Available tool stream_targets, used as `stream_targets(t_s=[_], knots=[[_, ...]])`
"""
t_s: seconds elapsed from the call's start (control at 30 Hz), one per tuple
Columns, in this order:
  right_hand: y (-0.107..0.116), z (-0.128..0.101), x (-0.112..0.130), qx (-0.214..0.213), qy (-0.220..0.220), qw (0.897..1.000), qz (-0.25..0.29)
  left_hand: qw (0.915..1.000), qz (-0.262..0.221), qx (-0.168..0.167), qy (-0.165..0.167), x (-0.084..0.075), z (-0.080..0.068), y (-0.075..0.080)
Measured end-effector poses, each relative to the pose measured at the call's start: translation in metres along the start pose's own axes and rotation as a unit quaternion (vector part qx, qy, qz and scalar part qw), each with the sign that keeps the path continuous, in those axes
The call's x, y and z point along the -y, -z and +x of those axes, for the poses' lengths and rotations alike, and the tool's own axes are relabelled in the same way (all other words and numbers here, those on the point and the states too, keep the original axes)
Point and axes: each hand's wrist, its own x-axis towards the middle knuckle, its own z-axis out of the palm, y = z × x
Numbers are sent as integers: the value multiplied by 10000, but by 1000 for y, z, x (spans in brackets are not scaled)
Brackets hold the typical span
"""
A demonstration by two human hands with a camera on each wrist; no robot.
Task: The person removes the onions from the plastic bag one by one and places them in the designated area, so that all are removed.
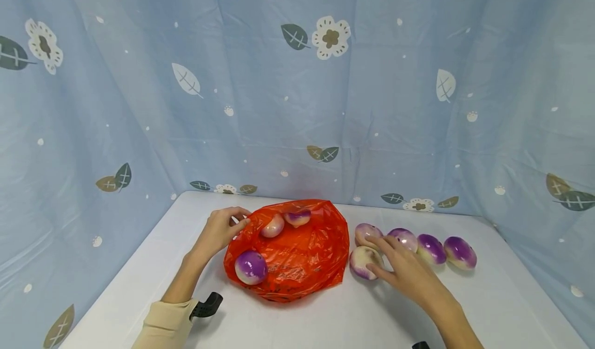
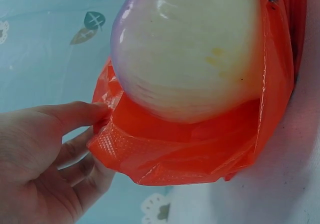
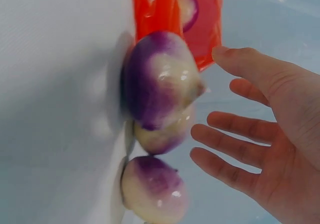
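A red plastic bag (image 1: pixel 302 251) lies spread on the table with its mouth open and several purple-and-white turnips, such as one purple turnip (image 1: pixel 251 267), in it. My left hand (image 1: pixel 223 231) pinches the bag's left rim between thumb and fingers; the left wrist view shows a pale turnip (image 2: pixel 185 54) close by inside the bag. Over the turnips right of the bag hovers my right hand (image 1: pixel 409 269), fingers spread and slightly bent. Nearest to it is a whitish turnip (image 1: pixel 365 263). In the right wrist view a gap shows between the fingers and the closest turnip (image 3: pixel 162 81).
Behind the whitish turnip a row of turnips runs rightward, from a pinkish turnip (image 1: pixel 367 234) to a dark purple turnip (image 1: pixel 460 252). A white table (image 1: pixel 297 328) carries everything. A blue patterned curtain (image 1: pixel 260 106) hangs behind and at both sides.
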Motion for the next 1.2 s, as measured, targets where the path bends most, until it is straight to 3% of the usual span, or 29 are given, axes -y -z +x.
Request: stream_targets(t_s=[0.5, 0.83, 1.2], knots=[[-1, 33, 49, 462, -97, 9986, 223, 10000, -12, -15, 38, 0, 0, 0], [-22, 44, 71, 393, 520, 9978, 87, 9999, 10, -109, -126, 0, 2, 0], [-42, 49, 96, 974, 720, 9920, 352, 9999, -85, -78, -92, 1, 1, 1]])
